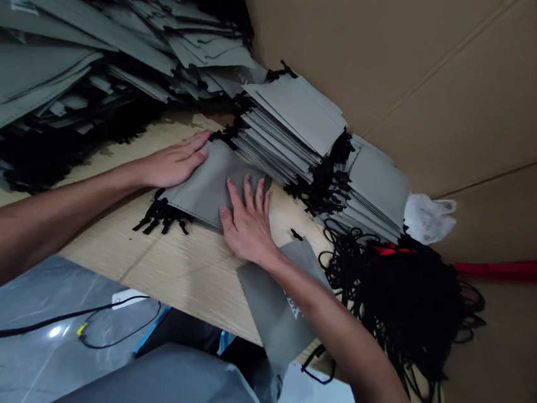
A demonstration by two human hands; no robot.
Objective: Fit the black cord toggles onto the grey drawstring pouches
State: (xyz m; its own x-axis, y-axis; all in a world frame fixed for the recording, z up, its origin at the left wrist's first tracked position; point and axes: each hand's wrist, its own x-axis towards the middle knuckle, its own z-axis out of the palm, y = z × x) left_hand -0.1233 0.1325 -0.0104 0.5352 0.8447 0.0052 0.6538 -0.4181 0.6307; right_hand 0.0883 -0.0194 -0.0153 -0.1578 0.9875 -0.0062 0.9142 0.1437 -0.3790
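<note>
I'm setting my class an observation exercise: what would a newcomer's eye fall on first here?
The left grip and right grip rest on grey pouches mid-picture. A big tangle of black cords fills the lower right. Above it, a red strip reaches the right edge against brown cardboard.

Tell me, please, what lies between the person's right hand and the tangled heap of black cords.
Between the right hand and heap, the head view shows a flat grey rectangular pouch, partly behind the forearm.
</note>
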